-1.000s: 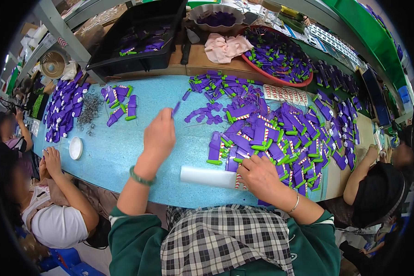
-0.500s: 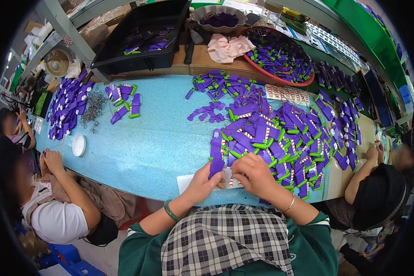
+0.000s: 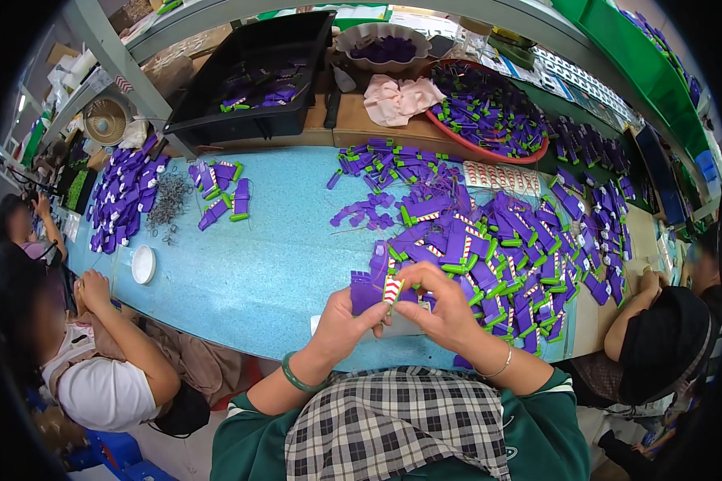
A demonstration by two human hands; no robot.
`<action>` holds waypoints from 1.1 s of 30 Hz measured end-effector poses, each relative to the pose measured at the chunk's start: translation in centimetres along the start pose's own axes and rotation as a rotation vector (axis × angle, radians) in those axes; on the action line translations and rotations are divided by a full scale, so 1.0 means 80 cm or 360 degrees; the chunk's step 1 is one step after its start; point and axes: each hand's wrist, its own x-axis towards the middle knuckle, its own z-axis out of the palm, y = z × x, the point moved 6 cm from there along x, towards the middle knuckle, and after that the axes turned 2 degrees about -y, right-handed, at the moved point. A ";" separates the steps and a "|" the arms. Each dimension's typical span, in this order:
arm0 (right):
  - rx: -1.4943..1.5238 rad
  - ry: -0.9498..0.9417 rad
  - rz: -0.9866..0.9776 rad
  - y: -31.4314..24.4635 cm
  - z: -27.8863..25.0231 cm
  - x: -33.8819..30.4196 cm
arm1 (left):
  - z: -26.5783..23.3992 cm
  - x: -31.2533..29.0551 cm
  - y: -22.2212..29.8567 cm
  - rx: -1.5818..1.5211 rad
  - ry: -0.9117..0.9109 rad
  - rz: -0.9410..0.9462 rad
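Observation:
Near the front edge of the blue table, my left hand is closed around a flat purple plastic part. A striped red-and-white sticker lies against the part's right side. My right hand pinches at that sticker's edge with thumb and index finger, so both hands meet at the part. Whether the sticker is fully stuck down cannot be seen. Under my hands, a white sheet shows only partly. Just right of them spreads a large heap of purple-and-green plastic parts, many with striped stickers.
A sheet of striped stickers lies behind the heap. Further back stand a red basin of parts, a pink cloth and a black tray. Leftward are a white dish and metal pieces. People sit at both sides.
My right hand has come up from the white sheet with a striped sticker and brought it to the purple part. My left hand has turned the part flatter. The view has tilted slightly.

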 end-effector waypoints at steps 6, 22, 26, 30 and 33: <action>0.0299 0.0058 0.0148 0.024 0.017 -0.003 | 0.008 0.000 0.005 -0.0399 0.0073 -0.0084; 0.0185 0.0123 0.0194 0.037 0.019 0.000 | 0.016 0.005 -0.002 -0.0682 -0.0073 -0.0181; 0.0157 0.0132 0.0179 0.033 0.018 0.000 | 0.018 0.005 -0.001 -0.0665 -0.0100 -0.0145; 0.0124 0.0140 0.0129 0.033 0.018 -0.002 | 0.020 0.005 -0.001 -0.0217 -0.0102 -0.0110; 0.0070 0.0188 0.0049 0.030 0.014 -0.003 | 0.021 0.002 -0.004 -0.0184 -0.0100 -0.0131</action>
